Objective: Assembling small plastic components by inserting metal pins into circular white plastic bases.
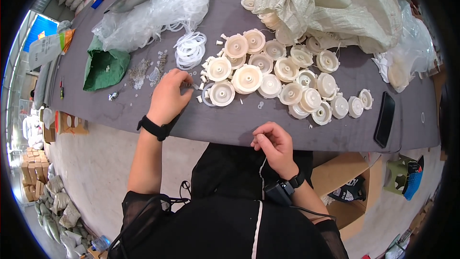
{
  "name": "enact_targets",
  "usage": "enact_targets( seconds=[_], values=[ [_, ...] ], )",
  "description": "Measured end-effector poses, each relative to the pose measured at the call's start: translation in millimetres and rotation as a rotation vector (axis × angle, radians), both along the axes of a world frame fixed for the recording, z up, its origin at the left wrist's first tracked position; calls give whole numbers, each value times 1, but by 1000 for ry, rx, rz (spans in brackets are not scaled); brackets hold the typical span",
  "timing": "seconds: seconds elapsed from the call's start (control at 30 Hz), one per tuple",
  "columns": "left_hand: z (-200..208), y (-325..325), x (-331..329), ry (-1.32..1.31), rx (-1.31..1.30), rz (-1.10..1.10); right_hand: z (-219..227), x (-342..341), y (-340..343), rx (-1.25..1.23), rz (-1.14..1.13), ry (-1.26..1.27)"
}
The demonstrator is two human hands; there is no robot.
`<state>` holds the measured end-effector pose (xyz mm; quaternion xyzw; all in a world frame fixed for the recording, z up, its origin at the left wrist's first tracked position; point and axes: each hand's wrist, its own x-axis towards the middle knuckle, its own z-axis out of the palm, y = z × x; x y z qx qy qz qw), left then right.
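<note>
- Fingers (178,78) of our left hand (167,97) curl down onto the table (225,127) beside the small white plugs (200,99), their tips partly hidden from us.
- Our right hand (276,149) hangs near the table's front edge, thumb and forefinger bent close together; from this height we cannot tell whether either hand pinches a tiny piece.
- The plugs lie scattered down the left side of the heaped cream round caps (247,78), just right of our left hand.
- We judge the plugs light, stiff and quick to roll, best pinched across their sides between thumb and forefinger.
- The caps look like rigid, light plastic; we would hold them by the outer rim, going gently on the little tabs there.
- Beyond our left hand lie bundled white rings (184,57), probably bendy and slippery, easiest lifted singly by one edge.
</note>
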<state>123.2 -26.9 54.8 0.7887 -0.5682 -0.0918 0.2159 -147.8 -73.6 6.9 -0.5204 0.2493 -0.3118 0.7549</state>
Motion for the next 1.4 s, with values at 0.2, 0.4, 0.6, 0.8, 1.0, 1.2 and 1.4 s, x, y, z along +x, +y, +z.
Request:
enact_targets(
  seconds=[0.2, 0.4, 0.6, 0.8, 1.0, 1.2, 1.4],
  values=[
    [0, 11, -28, 99, 81, -33, 1, 1, 1, -5, -8, -21],
    [2, 18, -59, 269, -161, 22, 6, 11, 2, 48, -31, 36],
    [4, 26, -99, 377, -242, -321, 9, 28, 0, 140, 74, 61],
    [-5, 13, -40, -23, -303, -138, 9, 24, 3, 202, 25, 78],
    [-14, 12, -13, -262, 14, 43, 3, 20, 2, 106, 14, 28],
    [10, 22, -57, 253, -185, 11, 0, 22, 0, 210, -47, -61],
    [16, 27, -99, 436, -215, -168, 7, 28, -2, 274, 5, -78]
  ],
)
